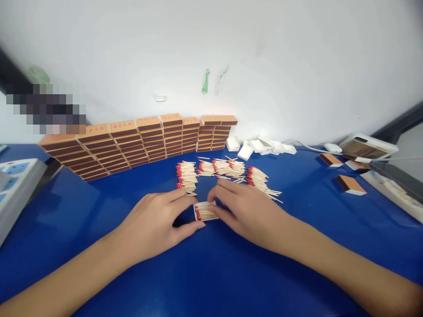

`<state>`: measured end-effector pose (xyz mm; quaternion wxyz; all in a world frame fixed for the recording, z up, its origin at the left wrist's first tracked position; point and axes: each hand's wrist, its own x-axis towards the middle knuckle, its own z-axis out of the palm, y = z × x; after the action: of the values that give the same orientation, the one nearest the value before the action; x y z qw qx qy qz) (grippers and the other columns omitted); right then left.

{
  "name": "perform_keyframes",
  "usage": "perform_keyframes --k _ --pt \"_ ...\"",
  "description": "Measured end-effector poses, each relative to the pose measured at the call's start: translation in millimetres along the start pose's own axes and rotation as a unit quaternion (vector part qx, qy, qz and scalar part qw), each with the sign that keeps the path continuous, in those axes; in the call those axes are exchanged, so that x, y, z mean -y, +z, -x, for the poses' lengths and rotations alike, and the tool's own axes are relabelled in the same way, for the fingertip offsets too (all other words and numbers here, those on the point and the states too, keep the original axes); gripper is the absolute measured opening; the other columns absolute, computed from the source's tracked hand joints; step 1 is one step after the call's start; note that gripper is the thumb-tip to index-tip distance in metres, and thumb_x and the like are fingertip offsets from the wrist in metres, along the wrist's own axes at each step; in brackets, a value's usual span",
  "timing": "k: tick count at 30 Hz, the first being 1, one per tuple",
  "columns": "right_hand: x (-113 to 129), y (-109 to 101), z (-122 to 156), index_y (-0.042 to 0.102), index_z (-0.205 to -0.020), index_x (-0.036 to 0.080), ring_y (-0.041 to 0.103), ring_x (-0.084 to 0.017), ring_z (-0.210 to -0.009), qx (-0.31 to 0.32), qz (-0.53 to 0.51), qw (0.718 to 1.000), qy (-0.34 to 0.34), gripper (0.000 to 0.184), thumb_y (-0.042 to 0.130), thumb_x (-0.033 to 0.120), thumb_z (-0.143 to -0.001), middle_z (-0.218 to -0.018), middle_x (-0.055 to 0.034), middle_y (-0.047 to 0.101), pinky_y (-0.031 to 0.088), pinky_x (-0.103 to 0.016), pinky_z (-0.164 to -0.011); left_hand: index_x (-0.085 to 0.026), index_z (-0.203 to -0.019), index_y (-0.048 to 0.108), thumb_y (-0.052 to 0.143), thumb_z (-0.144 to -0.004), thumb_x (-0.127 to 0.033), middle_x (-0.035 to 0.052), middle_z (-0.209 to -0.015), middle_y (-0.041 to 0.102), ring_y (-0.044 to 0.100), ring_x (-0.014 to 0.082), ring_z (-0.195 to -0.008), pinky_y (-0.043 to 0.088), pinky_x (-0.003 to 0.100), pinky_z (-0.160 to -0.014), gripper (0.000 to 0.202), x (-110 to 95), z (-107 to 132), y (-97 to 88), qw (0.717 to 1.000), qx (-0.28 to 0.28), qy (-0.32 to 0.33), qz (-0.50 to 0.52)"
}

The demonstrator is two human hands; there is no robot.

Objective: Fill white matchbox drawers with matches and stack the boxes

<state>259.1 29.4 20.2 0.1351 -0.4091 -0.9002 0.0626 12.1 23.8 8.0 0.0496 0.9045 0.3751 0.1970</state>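
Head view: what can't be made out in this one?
All in the head view:
Tray: right end hidden by the right hand.
Stacked matchboxes: most top lettering too small and blurred.
Blue-and-white item: cut off by the left edge.
Upper left: whatever lies behind the pixelated patch.

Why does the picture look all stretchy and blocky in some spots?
Head view: the row of matchboxes looks bigger toward the left edge, probably from nearness and a wide lens; head view: the forearms look stretched toward the lower corners; head view: a pixelated patch at upper left hides what is there.
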Motion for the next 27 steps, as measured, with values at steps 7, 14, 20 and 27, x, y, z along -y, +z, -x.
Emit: perform_keyframes --k 7,14,20,27 --pt "-53 -8 -2 0.069 -0.102 0.018 0.065 -0.020 -0.079 -0.055 0.033 0.993 0.095 0.010 0.061 0.024 -0.103 -0.098 -0.0064 0.067 0.045 -0.033 -0.070 -0.020 -0.115 0.075 0.075 -0.097 -0.041 0.0005 -0.093 0.073 0.066 0.0141 -0.066 0.048 0.027 -0.059 0.028 -1 0 -1.2 1.000 0.009 -0.010 0.006" --pt "-53 1 -11 0.068 -0.102 0.017 0.066 -0.021 -0.083 -0.026 0.040 0.992 0.113 0.013 0.057 0.023 -0.105 -0.103 -0.0083 0.069 0.047 -0.033 -0.074 -0.021 -0.116 0.075 0.076 -0.096 -0.042 0.0005 -0.094 0.073 0.065 0.0138 -0.066 0.049 0.027 -0.059 0.029 1 1 1.3 1.000 0.010 -0.012 0.003" --pt "-48 -6 -13 0.066 -0.099 0.017 0.065 -0.020 -0.082 0.016 0.044 0.992 0.115 0.009 0.058 0.018 -0.103 -0.105 -0.0089 0.069 0.046 -0.032 -0.072 -0.020 -0.115 0.076 0.076 -0.096 -0.042 -0.0004 -0.088 0.071 0.065 0.0138 -0.065 0.049 0.027 -0.058 0.028 -2 -1 -0.1 1.000 0.011 -0.009 0.003" --pt "-40 -20 -2 0.065 -0.099 0.019 0.065 -0.020 -0.081 0.017 0.024 0.998 0.062 0.014 0.053 0.020 -0.107 -0.106 -0.0085 0.068 0.046 -0.032 -0.070 -0.021 -0.115 0.076 0.076 -0.096 -0.041 -0.0011 -0.085 0.069 0.064 0.0136 -0.063 0.049 0.027 -0.059 0.028 0 0 -0.9 1.000 -0.005 -0.007 -0.005"
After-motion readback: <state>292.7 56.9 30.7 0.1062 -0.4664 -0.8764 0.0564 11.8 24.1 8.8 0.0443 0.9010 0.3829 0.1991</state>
